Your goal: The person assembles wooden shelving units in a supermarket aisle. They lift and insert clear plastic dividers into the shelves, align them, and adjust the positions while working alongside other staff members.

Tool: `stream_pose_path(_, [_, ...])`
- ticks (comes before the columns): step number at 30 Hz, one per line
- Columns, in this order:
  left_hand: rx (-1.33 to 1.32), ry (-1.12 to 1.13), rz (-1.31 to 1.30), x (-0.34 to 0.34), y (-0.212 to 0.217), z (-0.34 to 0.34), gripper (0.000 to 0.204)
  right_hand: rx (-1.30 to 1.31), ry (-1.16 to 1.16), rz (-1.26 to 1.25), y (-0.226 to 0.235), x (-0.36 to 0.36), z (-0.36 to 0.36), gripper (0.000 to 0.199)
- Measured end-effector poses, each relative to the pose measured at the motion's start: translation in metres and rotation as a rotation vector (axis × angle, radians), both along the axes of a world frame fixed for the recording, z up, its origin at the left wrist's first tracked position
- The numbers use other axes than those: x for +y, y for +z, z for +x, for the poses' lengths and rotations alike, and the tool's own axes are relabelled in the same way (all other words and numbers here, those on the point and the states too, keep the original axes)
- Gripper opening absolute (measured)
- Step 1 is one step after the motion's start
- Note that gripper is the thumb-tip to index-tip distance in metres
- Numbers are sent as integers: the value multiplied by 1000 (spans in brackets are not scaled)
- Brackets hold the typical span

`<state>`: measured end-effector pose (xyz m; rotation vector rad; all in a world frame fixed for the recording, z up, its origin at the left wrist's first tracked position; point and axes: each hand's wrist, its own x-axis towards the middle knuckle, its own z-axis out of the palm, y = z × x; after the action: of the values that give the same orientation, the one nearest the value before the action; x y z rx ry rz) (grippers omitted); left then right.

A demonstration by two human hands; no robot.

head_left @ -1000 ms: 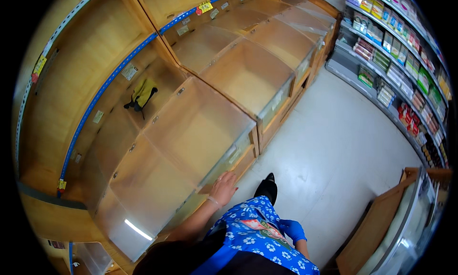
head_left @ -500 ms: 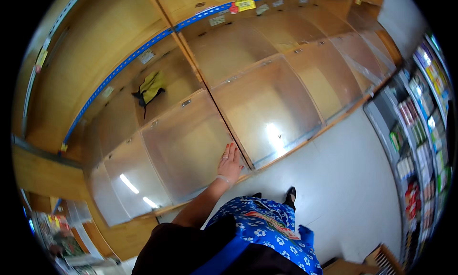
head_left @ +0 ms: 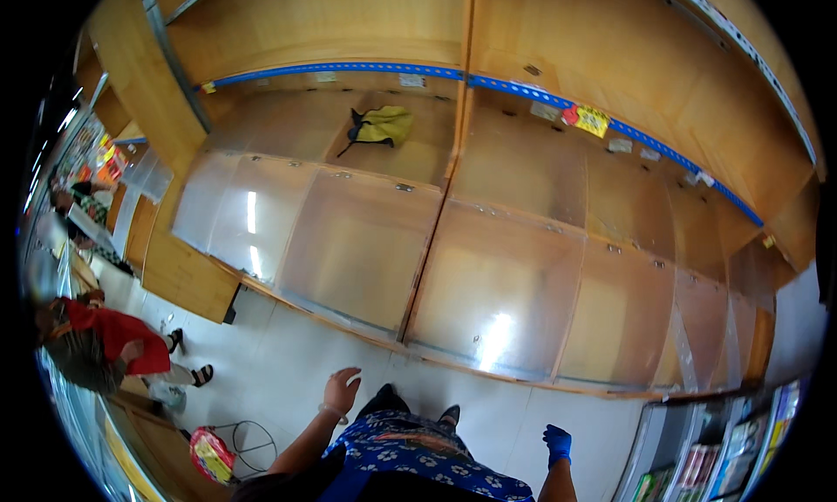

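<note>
My bare left hand (head_left: pixel 341 391), with a pale bracelet at the wrist, hangs in the air over the floor, fingers apart and loosely bent, holding nothing. A blue glove covers my right hand (head_left: pixel 558 445); it hangs low at my right side with slightly curled, separate fingers and nothing visible in it. In front stands a wooden display case with hinged clear lids; a left lid (head_left: pixel 362 245) and a right lid (head_left: pixel 497 275) flank the centre divider (head_left: pixel 425 262). Neither hand touches them. A yellow-and-black cloth item (head_left: pixel 381 125) lies at the back of the left half.
A blue perforated rail (head_left: pixel 349 67) with tags runs along the back. At left, another person in a red garment (head_left: pixel 131 341) is near a red-and-yellow round object (head_left: pixel 212 456) on the floor. Stocked grey shelves (head_left: pixel 697 458) stand at lower right.
My left hand has come off the lid beside the divider and drawn back over the floor. My gaze has swung left, bringing a person into view. The gloved right hand now shows more fully.
</note>
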<state>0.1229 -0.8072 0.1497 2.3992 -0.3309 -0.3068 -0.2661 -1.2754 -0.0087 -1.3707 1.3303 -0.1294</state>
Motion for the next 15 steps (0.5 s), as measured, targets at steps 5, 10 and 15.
stream_pose_path(5, [222,197,24,16,-10,-51,24,82,16,107,-7,-50,34,25])
stream_pose_path(10, [239,230,-20,57,-59,-100,29,-36,571,364,-10,4,105,29])
stream_pose_path(15, [460,441,7,99,-106,-161,34,194,1358,113,8,81,163,27])
